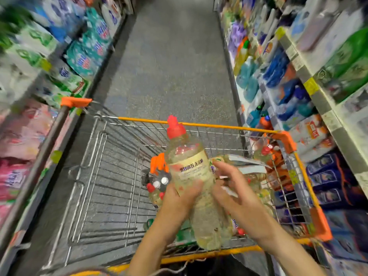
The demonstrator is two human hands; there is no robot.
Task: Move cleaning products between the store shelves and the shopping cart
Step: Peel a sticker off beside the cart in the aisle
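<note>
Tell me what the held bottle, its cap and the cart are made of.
The bottle is likely clear, glossy plastic: pale yellow liquid shows through it. The cap seems to be opaque red plastic. The cart is thin grey metal wire with a dull sheen, and its orange corner guards look like plastic.

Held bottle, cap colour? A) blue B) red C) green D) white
B: the bottle held in the left hand over the cart is topped with a red cap.
</note>
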